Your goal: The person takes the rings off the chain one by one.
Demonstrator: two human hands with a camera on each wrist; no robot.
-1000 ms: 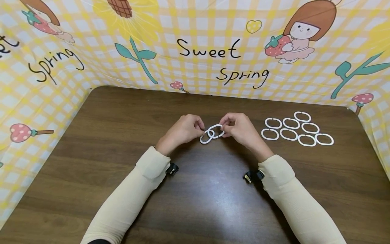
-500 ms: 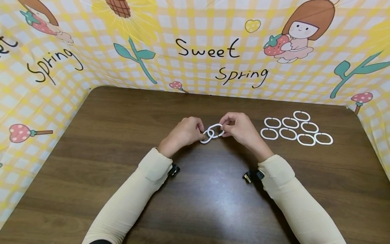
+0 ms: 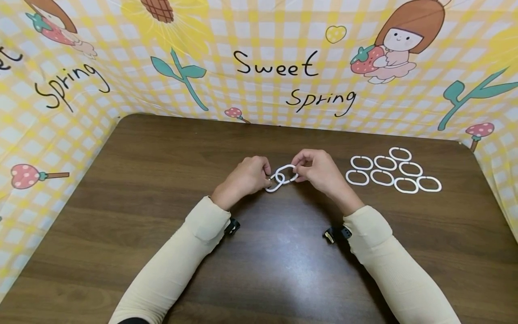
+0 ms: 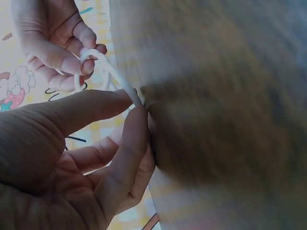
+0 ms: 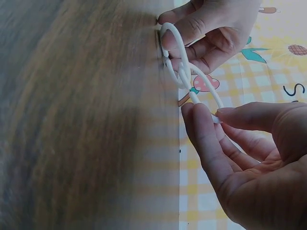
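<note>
Between my hands in the head view are two white plastic oval chain links, looped through each other. My left hand (image 3: 247,175) pinches the left link (image 3: 272,190) between thumb and fingers, and its fingertips hide part of that link. The right link (image 3: 288,166) is pinched at its far right end by my right hand (image 3: 317,171). A small gap shows in the right link's near side. In the right wrist view, the left link (image 5: 178,36) stands tilted up from the table, while the right link (image 5: 207,80) slants down to the right hand's fingertips.
Several loose white links (image 3: 382,177) lie flat in a cluster on the brown wooden table (image 3: 141,180), right of my right hand. A yellow checked cloth (image 3: 263,27) with printed drawings rises behind the table and along its sides.
My left hand has shifted slightly nearer and to the right, its fingertips covering more of the left link. The right hand keeps its pinch in the same place.
</note>
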